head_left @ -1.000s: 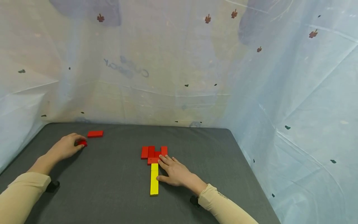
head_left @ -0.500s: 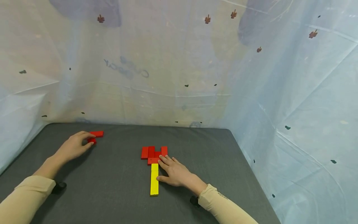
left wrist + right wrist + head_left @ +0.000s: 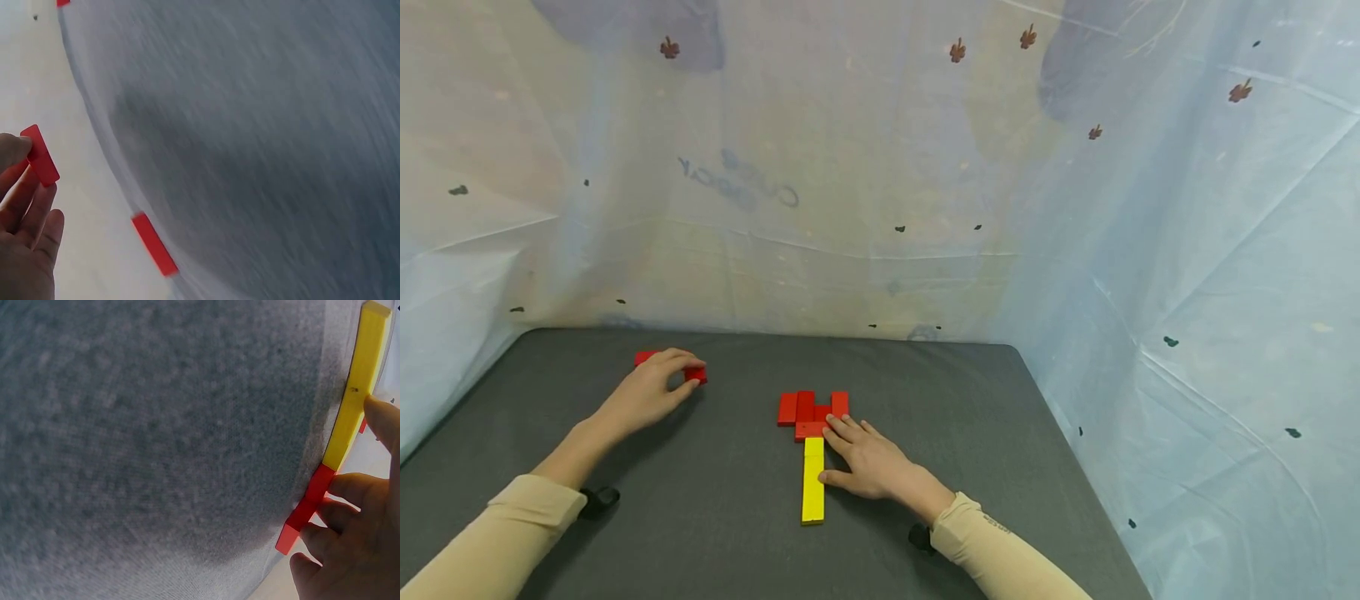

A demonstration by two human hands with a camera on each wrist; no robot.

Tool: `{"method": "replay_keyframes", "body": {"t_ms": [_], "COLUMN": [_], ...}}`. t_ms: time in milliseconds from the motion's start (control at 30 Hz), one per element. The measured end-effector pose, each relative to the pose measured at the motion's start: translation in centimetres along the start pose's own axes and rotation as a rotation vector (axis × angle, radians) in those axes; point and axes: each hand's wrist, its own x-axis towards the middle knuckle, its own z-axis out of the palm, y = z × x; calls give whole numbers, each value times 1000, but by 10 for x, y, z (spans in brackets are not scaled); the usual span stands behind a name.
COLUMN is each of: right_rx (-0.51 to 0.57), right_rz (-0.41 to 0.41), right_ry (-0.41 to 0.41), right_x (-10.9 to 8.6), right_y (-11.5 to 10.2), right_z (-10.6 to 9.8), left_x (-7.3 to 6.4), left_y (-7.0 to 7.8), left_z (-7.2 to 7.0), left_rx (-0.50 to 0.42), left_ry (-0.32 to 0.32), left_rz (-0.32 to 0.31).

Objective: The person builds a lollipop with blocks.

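In the head view my left hand (image 3: 643,392) pinches a small red wooden block (image 3: 696,375) between thumb and fingers, at the left side of the table. The left wrist view shows this block (image 3: 40,156) held at the thumb tip, the other fingers stretched below it. My right hand (image 3: 872,462) lies with spread fingers along the right side of an arrangement of blocks. Its fingertips touch the red blocks (image 3: 805,406) and its thumb rests against the yellow strip (image 3: 813,487). In the right wrist view, yellow (image 3: 356,387) and red pieces meet end to end.
Partly behind my left hand, another red block (image 3: 646,357) lies near the table's far left corner. Grey cloth covers the table (image 3: 962,400). A pale printed plastic curtain (image 3: 850,275) hangs along the back and sides.
My left hand has carried its red block to the right, passing in front of the red block lying at the back left. The right hand and the arrangement have stayed put.
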Motion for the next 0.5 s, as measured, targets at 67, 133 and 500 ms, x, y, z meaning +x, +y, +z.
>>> {"method": "replay_keyframes", "body": {"t_ms": [67,133,500], "right_rx": [4,2,8], "right_rz": [-1,-1,3], "right_ry": [-1,-2,3], "right_x": [0,1,2], "right_y": [0,0,1], "right_z": [1,1,3], "left_x": [4,7,28], "left_y": [7,13,44], "left_z": [4,9,38], "left_rx": [-7,-15,-59], "left_ry": [-5,-11,11], "left_rz": [5,10,41]}}
